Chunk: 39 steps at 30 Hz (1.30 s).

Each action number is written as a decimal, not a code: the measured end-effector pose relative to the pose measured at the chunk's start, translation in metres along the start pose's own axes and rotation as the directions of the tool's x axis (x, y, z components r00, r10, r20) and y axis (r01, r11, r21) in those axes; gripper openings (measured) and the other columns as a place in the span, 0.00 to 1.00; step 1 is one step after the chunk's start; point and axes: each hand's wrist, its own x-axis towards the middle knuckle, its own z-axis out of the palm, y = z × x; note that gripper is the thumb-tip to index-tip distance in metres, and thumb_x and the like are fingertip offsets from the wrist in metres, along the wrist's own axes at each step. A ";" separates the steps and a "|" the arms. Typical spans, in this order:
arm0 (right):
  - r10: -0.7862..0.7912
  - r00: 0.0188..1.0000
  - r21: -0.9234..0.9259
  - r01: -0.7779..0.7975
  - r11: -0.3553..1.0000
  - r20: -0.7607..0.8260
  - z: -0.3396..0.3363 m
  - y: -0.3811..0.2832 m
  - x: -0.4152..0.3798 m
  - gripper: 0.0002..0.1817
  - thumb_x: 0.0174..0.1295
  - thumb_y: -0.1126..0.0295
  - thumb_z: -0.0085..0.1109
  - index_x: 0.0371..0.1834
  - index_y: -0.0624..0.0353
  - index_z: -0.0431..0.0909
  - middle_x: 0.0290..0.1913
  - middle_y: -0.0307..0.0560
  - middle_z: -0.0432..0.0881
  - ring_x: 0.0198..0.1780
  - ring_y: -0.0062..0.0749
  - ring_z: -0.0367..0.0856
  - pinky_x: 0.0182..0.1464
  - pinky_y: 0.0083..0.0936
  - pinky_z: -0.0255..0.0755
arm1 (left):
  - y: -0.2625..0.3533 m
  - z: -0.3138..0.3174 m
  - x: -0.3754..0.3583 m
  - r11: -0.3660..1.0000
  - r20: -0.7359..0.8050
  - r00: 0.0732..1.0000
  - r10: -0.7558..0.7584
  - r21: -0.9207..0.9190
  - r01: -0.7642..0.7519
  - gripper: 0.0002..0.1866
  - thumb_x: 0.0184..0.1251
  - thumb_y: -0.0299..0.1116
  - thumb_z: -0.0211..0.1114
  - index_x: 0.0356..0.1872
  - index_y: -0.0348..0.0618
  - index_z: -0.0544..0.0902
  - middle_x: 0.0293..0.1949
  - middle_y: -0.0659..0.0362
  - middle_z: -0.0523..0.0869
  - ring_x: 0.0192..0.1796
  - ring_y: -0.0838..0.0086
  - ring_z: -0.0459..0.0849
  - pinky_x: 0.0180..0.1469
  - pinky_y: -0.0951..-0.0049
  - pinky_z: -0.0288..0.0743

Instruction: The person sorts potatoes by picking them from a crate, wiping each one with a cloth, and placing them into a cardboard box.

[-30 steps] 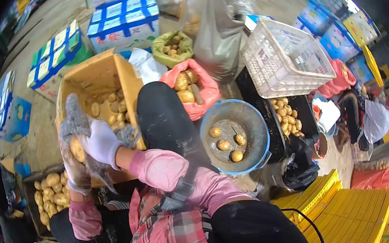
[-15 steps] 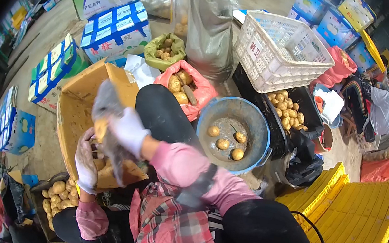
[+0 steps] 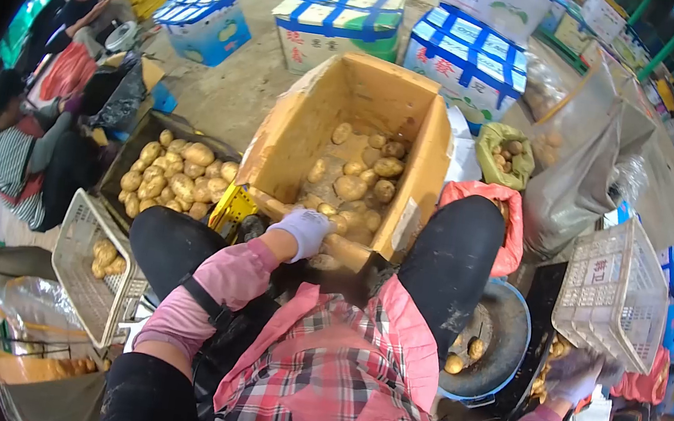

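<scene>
White-gloved, the left hand [image 3: 303, 232] curls closed over the near edge of the cardboard box [image 3: 387, 89]; the blurred right hand [image 3: 575, 380], its grip unclear, is near the white crate [image 3: 614, 290].

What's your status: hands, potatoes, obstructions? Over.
Left hand at cardboard box's near rim. Right hand blurred beside black crate, grip unclear. Potatoes loose inside box. White crate close to right hand, possibly obstructing.

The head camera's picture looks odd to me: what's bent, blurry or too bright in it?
In the head view: a black rim surrounds a bulging, wide-angle scene; the right hand is smeared, the left hand crisper; small patches glare white near both side edges; light over the cardboard box looks soft.
</scene>
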 end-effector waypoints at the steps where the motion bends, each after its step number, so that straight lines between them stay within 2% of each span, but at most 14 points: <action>1: -0.109 0.992 -0.067 0.113 0.991 0.069 0.037 -0.013 -0.011 0.26 0.73 0.47 0.47 0.52 0.60 0.79 0.32 0.46 0.82 0.31 0.29 0.79 0.34 0.27 0.75 | -0.001 0.003 0.001 0.999 0.007 1.000 0.003 0.034 -0.003 0.18 0.55 0.38 0.69 0.47 0.44 0.82 0.44 0.49 0.86 0.51 0.54 0.84 0.53 0.53 0.73; 2: -0.094 0.983 0.028 0.091 0.995 0.158 0.109 -0.054 -0.074 0.24 0.72 0.51 0.52 0.55 0.62 0.80 0.35 0.43 0.80 0.31 0.28 0.78 0.31 0.27 0.74 | 0.001 0.008 0.002 0.998 0.023 1.000 -0.019 0.061 0.018 0.17 0.55 0.37 0.68 0.47 0.45 0.82 0.43 0.50 0.87 0.50 0.55 0.85 0.53 0.54 0.74; 5: -0.516 0.725 0.223 0.468 0.855 0.456 0.234 -0.075 -0.118 0.22 0.74 0.59 0.51 0.62 0.64 0.78 0.63 0.49 0.74 0.62 0.33 0.74 0.65 0.34 0.67 | 0.012 0.006 -0.009 0.999 0.050 0.998 -0.029 0.023 0.028 0.17 0.57 0.37 0.66 0.47 0.44 0.83 0.42 0.49 0.87 0.49 0.55 0.85 0.51 0.56 0.76; 7: -0.616 0.549 0.223 0.618 0.754 0.565 0.311 -0.102 -0.157 0.16 0.74 0.67 0.52 0.57 0.64 0.82 0.61 0.46 0.77 0.59 0.29 0.76 0.62 0.30 0.70 | 0.011 0.008 -0.012 0.998 0.138 0.989 -0.056 0.026 0.053 0.18 0.58 0.37 0.65 0.48 0.43 0.83 0.42 0.49 0.87 0.49 0.55 0.86 0.50 0.56 0.77; 10: -0.558 0.438 0.493 0.263 0.829 0.705 0.414 -0.122 -0.190 0.12 0.70 0.75 0.55 0.55 0.65 0.78 0.52 0.44 0.84 0.45 0.20 0.80 0.49 0.20 0.75 | 0.006 -0.015 -0.013 0.996 0.300 0.954 -0.022 -0.071 0.045 0.18 0.61 0.40 0.64 0.49 0.41 0.83 0.43 0.48 0.88 0.50 0.53 0.85 0.51 0.55 0.77; 11: -0.620 0.362 0.569 0.249 0.784 0.696 0.443 -0.115 -0.187 0.10 0.70 0.73 0.56 0.51 0.65 0.78 0.49 0.45 0.85 0.45 0.20 0.80 0.48 0.20 0.75 | -0.006 -0.022 -0.010 0.960 0.298 0.954 0.042 -0.276 0.044 0.18 0.63 0.41 0.64 0.49 0.41 0.83 0.43 0.47 0.88 0.50 0.52 0.85 0.51 0.55 0.77; 13: -0.625 0.267 0.512 0.387 0.767 0.734 0.491 -0.097 -0.168 0.22 0.74 0.66 0.54 0.66 0.66 0.68 0.53 0.49 0.84 0.56 0.30 0.80 0.58 0.27 0.74 | -0.037 -0.040 0.006 0.762 0.254 0.953 0.163 -0.646 0.042 0.18 0.67 0.43 0.62 0.49 0.41 0.83 0.44 0.45 0.87 0.49 0.49 0.84 0.52 0.55 0.77; 17: -0.582 0.354 0.526 0.248 0.813 0.732 0.528 -0.079 -0.170 0.18 0.73 0.68 0.55 0.62 0.65 0.73 0.52 0.48 0.83 0.53 0.28 0.81 0.56 0.26 0.74 | -0.077 -0.074 0.088 0.937 0.263 0.937 -0.228 -0.202 0.285 0.22 0.72 0.47 0.57 0.54 0.40 0.82 0.49 0.42 0.86 0.52 0.48 0.83 0.54 0.60 0.76; 20: -0.437 0.503 0.482 0.047 0.875 0.746 0.523 -0.066 -0.172 0.14 0.72 0.73 0.55 0.58 0.65 0.75 0.57 0.49 0.80 0.55 0.27 0.80 0.60 0.27 0.72 | -0.112 -0.046 0.179 0.917 0.217 0.965 -0.147 -0.336 0.215 0.20 0.71 0.44 0.54 0.52 0.40 0.83 0.50 0.43 0.85 0.53 0.49 0.84 0.55 0.59 0.77; 24: -0.523 0.469 0.424 0.308 0.852 0.711 0.531 -0.064 -0.149 0.17 0.75 0.71 0.47 0.62 0.65 0.74 0.60 0.51 0.79 0.58 0.32 0.79 0.64 0.31 0.69 | -0.167 0.072 0.315 0.922 0.149 0.967 -0.207 -0.302 0.244 0.19 0.68 0.39 0.55 0.52 0.39 0.84 0.52 0.42 0.85 0.55 0.49 0.83 0.56 0.60 0.77; 26: -0.396 0.526 0.209 0.380 0.901 0.753 0.521 -0.068 -0.147 0.20 0.77 0.66 0.41 0.63 0.68 0.73 0.59 0.53 0.80 0.61 0.37 0.77 0.65 0.32 0.68 | -0.157 0.099 0.354 0.616 0.153 0.816 -0.558 -0.582 0.531 0.21 0.66 0.38 0.57 0.55 0.37 0.82 0.53 0.43 0.84 0.57 0.50 0.82 0.57 0.61 0.77; 29: -0.200 0.614 0.084 0.214 0.973 0.764 0.519 -0.061 -0.141 0.25 0.78 0.61 0.38 0.64 0.71 0.71 0.59 0.54 0.80 0.59 0.36 0.79 0.61 0.31 0.72 | -0.157 0.155 0.424 0.321 0.221 0.721 -0.657 -0.783 0.532 0.29 0.65 0.45 0.59 0.64 0.38 0.74 0.54 0.42 0.84 0.60 0.49 0.80 0.62 0.60 0.73; 34: -0.087 0.654 -0.071 0.211 0.975 0.751 0.520 -0.045 -0.126 0.27 0.76 0.56 0.41 0.66 0.68 0.70 0.57 0.51 0.80 0.53 0.30 0.81 0.53 0.26 0.75 | -0.114 0.117 0.446 0.389 -0.036 0.471 -0.882 -0.618 0.683 0.42 0.59 0.61 0.64 0.68 0.43 0.66 0.65 0.44 0.76 0.62 0.49 0.78 0.65 0.58 0.71; 39: 0.028 0.736 -0.042 0.001 0.999 0.677 0.539 -0.042 -0.141 0.29 0.75 0.54 0.43 0.70 0.64 0.64 0.57 0.49 0.78 0.50 0.30 0.81 0.47 0.24 0.76 | -0.130 0.105 0.413 0.351 0.153 0.678 -0.719 -0.762 0.544 0.37 0.59 0.48 0.67 0.69 0.47 0.68 0.63 0.37 0.75 0.65 0.45 0.75 0.66 0.60 0.69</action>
